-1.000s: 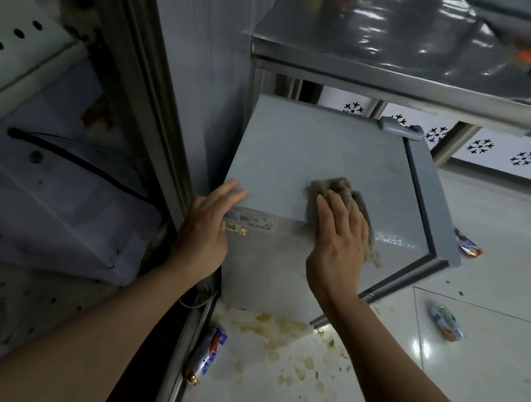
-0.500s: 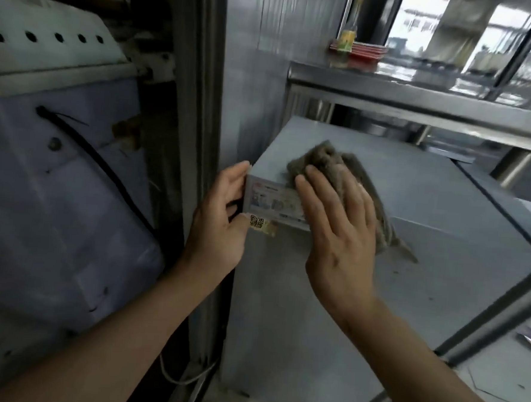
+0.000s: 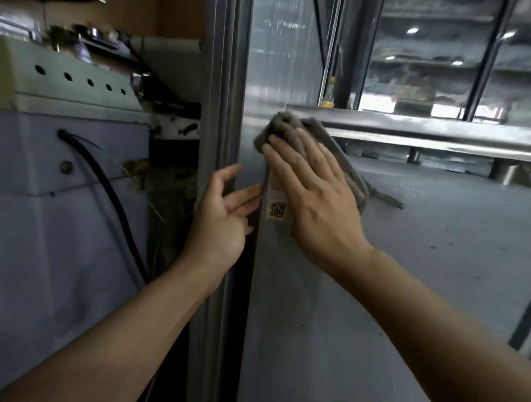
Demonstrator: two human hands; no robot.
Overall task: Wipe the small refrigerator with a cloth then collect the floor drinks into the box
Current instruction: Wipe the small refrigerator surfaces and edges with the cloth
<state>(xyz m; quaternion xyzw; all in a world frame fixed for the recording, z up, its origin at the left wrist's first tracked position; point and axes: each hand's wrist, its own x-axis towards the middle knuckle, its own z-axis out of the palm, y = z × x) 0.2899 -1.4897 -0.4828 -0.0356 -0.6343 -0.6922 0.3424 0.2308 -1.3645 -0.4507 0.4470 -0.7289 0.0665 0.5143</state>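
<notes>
Right hand (image 3: 315, 204) fingers spread flat, pressing cloth (image 3: 296, 129) at refrigerator (image 3: 442, 242) top rear-left corner; left hand (image 3: 223, 217) fingers loosely splayed, empty — cloth could drag sticker (image 3: 277, 201) loose or slip off edge.

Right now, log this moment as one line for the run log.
step: wiping fridge | right hand: flat on cloth at fridge top corner | left hand: open beside label | drinks: not in view

I'm in what looks like a commercial kitchen or food stall: a stainless steel counter (image 3: 448, 131) runs ahead of me, a sauce bottle (image 3: 329, 94) stands on it, and a metal wall panel (image 3: 276, 61) rises behind.
</notes>
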